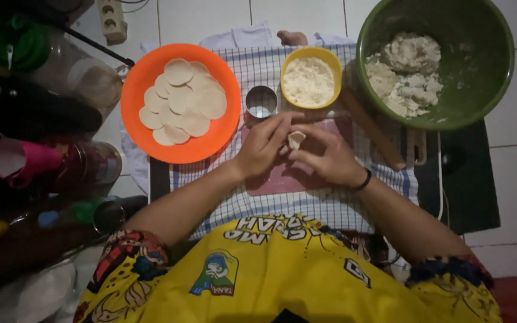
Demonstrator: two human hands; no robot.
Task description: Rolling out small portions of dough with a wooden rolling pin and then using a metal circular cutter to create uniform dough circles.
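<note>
My left hand (264,146) and my right hand (324,157) meet over a pink mat (282,179), and together they pinch a small pale dough piece (295,139) between the fingertips. A black band circles my right wrist. Just beyond the hands stands a small round metal cutter (261,101). To the left sits an orange plate (145,75) with several flat round dough discs (184,101). A yellow bowl (310,55) of pale crumbly filling stands behind the hands.
A big green bowl (486,78) at the right holds lumps of dough. A wooden rolling pin (372,128) lies beside it. All rests on a checked cloth (258,203) over white tiles. Bottles, a pink cup (19,161) and jars crowd the dark left side.
</note>
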